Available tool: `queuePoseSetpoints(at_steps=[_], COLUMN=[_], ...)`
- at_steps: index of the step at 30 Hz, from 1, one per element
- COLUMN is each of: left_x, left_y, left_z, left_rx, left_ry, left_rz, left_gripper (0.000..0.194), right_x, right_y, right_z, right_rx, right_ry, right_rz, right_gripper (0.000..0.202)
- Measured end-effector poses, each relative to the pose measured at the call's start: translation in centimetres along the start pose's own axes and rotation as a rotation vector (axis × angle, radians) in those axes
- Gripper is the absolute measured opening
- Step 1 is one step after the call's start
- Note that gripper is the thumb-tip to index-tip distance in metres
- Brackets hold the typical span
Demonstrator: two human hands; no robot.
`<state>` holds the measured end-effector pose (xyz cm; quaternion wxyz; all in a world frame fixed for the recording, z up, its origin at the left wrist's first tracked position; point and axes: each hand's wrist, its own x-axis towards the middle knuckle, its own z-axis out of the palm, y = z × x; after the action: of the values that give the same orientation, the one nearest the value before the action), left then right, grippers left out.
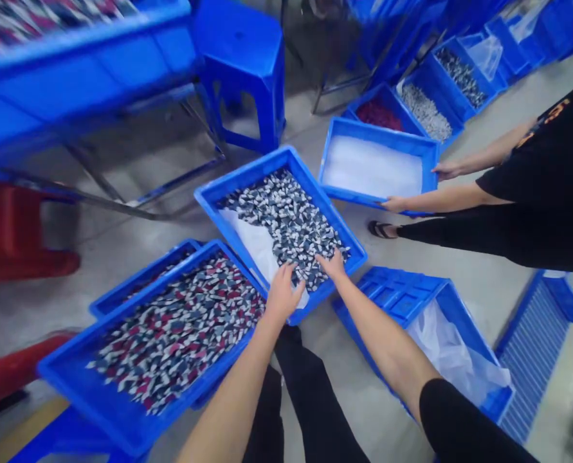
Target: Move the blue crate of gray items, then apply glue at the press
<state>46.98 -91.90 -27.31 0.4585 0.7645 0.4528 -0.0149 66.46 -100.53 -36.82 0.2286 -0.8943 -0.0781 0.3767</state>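
Note:
A blue plastic crate (204,193) in front of me holds many small dark-and-white pieces (291,212); their kind is too small to tell. White liner sheet (252,241) shows along the crate's left side. My left hand (283,292) rests at the near end, over the liner's edge and the pieces, fingers and thumb apart. To its right, my right hand (333,265) touches the pieces with its fingers spread. Neither hand visibly grips anything. Close by on the left, a second blue crate (93,411) contains red, white and dark pieces (180,328).
Another person's hands (397,204) hold a blue crate (329,154) with a white bottom at right. A blue stool (242,45) and red stool (13,225) stand left. More crates (464,77) line the back right. One tilted crate (440,289) with white sheeting lies right.

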Motion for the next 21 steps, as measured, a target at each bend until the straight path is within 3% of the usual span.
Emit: queuePoseSetpoints(at_steps=[3,5,7,10,16,19,21], left_x=[5.7,7.0,6.4,3.5,-3.3,-7.4,-11.0], left_y=[-1.2,-2.6,-4.0,-4.5,-3.0,-2.6,-2.8], left_z=[3.2,4.0,3.9,2.9,0.9,-2.0,-4.9], left_rx=[0.104,0.173,0.239,0.323,0.323,0.240,0.193], left_ry=[-0.031,-0.041,-0.062,-0.134,-0.274,-0.282,-0.230], left_rz=[0.002,-0.038,-0.077,-0.091,-0.057,-0.072,-0.166], left_gripper=[0.055,0.059,0.064,0.067,0.063,0.063,0.064], right_x=[2.5,3.2,2.9,1.0,-3.4,-6.4,-9.0], right_y=[1.7,2.5,2.8,2.9,3.9,4.0,4.0], right_z=[1.4,2.3,2.9,2.7,0.2,-1.0,-2.3], right_rx=[-0.099,-0.154,-0.190,-0.196,-0.116,-0.075,-0.047], right_ry=[0.035,0.037,0.024,-0.005,-0.053,-0.056,-0.069], right_rz=[0.070,0.084,0.067,0.014,-0.084,-0.117,-0.100], right_gripper=[0.115,0.125,0.132,0.129,0.100,0.093,0.088])
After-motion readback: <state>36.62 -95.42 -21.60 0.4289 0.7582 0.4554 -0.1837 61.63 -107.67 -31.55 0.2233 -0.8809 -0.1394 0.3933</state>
